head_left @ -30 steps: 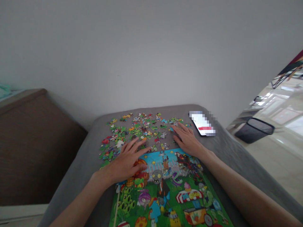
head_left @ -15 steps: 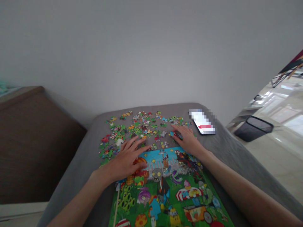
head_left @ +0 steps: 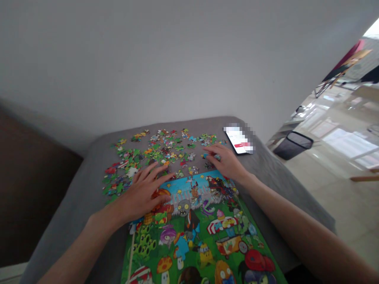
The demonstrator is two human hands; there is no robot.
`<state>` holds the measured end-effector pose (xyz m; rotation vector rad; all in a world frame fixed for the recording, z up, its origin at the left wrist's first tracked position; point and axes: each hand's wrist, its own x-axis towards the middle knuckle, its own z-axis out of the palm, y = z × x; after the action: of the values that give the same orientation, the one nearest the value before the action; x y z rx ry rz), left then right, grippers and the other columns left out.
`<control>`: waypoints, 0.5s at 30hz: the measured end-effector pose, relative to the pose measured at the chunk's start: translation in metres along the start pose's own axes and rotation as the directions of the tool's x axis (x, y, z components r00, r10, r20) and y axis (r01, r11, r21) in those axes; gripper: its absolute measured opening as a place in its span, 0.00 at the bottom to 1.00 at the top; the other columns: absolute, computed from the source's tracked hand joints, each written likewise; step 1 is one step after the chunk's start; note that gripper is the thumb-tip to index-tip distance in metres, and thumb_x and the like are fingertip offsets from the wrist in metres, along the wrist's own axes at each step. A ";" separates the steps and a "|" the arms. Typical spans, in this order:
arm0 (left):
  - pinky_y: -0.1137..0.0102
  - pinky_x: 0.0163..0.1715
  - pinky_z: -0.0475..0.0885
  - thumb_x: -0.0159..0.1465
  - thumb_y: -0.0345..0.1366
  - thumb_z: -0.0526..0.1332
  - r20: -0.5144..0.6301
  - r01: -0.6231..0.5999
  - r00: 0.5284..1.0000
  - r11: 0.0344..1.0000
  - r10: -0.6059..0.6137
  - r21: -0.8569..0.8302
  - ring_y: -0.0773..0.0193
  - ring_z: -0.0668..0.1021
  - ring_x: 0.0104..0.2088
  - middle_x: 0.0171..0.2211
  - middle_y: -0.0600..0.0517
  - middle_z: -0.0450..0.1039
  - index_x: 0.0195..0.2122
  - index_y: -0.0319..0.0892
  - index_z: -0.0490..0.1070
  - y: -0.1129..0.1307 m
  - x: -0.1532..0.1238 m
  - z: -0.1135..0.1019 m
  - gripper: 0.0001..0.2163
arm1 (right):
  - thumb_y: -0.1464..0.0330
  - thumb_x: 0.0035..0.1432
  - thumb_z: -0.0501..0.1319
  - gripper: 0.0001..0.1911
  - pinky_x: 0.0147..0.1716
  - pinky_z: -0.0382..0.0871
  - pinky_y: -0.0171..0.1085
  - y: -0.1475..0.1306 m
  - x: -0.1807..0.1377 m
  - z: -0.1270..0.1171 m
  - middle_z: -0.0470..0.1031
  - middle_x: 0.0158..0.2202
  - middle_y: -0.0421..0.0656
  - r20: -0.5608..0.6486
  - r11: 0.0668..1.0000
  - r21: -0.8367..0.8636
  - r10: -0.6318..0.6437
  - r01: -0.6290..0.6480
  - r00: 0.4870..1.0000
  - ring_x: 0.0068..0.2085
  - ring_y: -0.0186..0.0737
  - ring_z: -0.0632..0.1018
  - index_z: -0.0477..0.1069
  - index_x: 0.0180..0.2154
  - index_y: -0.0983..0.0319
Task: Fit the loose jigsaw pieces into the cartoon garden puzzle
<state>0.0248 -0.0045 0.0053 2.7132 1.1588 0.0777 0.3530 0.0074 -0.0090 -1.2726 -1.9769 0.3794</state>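
Note:
My left hand [head_left: 145, 194] lies spread over the upper left corner of a colourful cartoon puzzle board [head_left: 197, 232], its fingertips at the near side of the loose puzzle pieces [head_left: 160, 152]. My right hand [head_left: 223, 159] is just beyond the board's upper right edge. Its thumb and fingers close around a small blue puzzle piece [head_left: 205, 156], partly hidden by the fingers. A few more loose pieces lie close beneath and beside that hand. The board shows zombies and plants on green, with a blue strip along the top.
A phone [head_left: 239, 140] with a lit screen lies at the back right of the grey cloth-covered surface [head_left: 275, 189]. A pale wall [head_left: 177, 59] rises behind it. Dark brown furniture [head_left: 29, 189] stands to the left, and a tiled floor [head_left: 334, 173] shows to the right.
The view has turned slightly right and down, so everything appears further left and higher. Both hands keep nearly the same places over the board and pieces.

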 end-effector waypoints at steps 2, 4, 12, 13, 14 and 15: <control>0.44 0.64 0.52 0.68 0.59 0.52 -0.008 -0.003 1.000 1.000 0.003 0.004 0.42 0.53 0.69 0.70 0.53 0.53 0.66 0.60 0.59 -0.002 0.000 0.003 0.27 | 0.70 0.66 0.56 0.15 0.49 0.69 0.46 0.000 0.000 -0.006 0.75 0.43 0.47 -0.017 1.000 0.012 -0.007 0.007 1.000 0.45 0.44 0.75 0.75 0.51 0.57; 0.44 0.64 0.52 0.68 0.59 0.51 -0.016 -0.005 1.000 1.000 0.006 0.010 0.42 0.54 0.69 0.70 0.54 0.52 0.66 0.61 0.58 -0.003 0.000 0.005 0.27 | 0.70 0.66 0.56 0.13 0.48 0.69 0.45 0.001 -0.001 -0.013 0.75 0.42 0.47 -0.018 0.999 0.033 -0.019 0.020 1.000 0.44 0.43 0.75 0.77 0.47 0.58; 0.45 0.64 0.52 0.69 0.58 0.51 -0.037 -0.026 0.999 0.999 0.026 0.023 0.42 0.54 0.69 0.69 0.54 0.54 0.67 0.60 0.58 -0.006 0.000 0.008 0.26 | 0.67 0.64 0.59 0.11 0.39 0.71 0.40 0.006 -0.005 -0.047 0.77 0.38 0.45 0.269 0.983 0.165 0.034 -0.081 0.962 0.39 0.40 0.77 0.78 0.43 0.61; 0.45 0.64 0.52 0.69 0.57 0.51 -0.041 -0.025 0.999 0.999 0.026 0.027 0.43 0.54 0.69 0.69 0.54 0.54 0.67 0.60 0.58 -0.007 0.000 0.009 0.26 | 0.66 0.63 0.59 0.11 0.40 0.72 0.40 0.006 -0.006 -0.052 0.78 0.38 0.45 0.330 0.978 0.180 0.042 -0.107 0.943 0.40 0.40 0.77 0.79 0.43 0.60; 0.45 0.64 0.52 0.69 0.57 0.51 -0.045 -0.024 0.999 0.999 0.026 0.029 0.43 0.54 0.69 0.69 0.54 0.54 0.67 0.61 0.57 -0.007 0.000 0.009 0.26 | 0.66 0.63 0.60 0.11 0.41 0.72 0.40 0.007 -0.007 -0.056 0.79 0.39 0.44 0.392 0.973 0.190 0.047 -0.131 0.919 0.40 0.40 0.78 0.79 0.43 0.60; 0.44 0.64 0.52 0.69 0.57 0.52 -0.046 -0.024 0.999 0.999 0.025 0.028 0.43 0.54 0.68 0.69 0.55 0.54 0.67 0.62 0.57 -0.007 0.000 0.009 0.26 | 0.65 0.63 0.60 0.11 0.42 0.72 0.40 0.007 -0.008 -0.060 0.79 0.40 0.44 0.448 0.969 0.195 0.050 -0.152 0.892 0.41 0.40 0.78 0.79 0.43 0.60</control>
<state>0.0207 -0.0011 -0.0051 2.7641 1.1469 0.1294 0.4029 -0.0052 0.0242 -1.2212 -2.1591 0.9937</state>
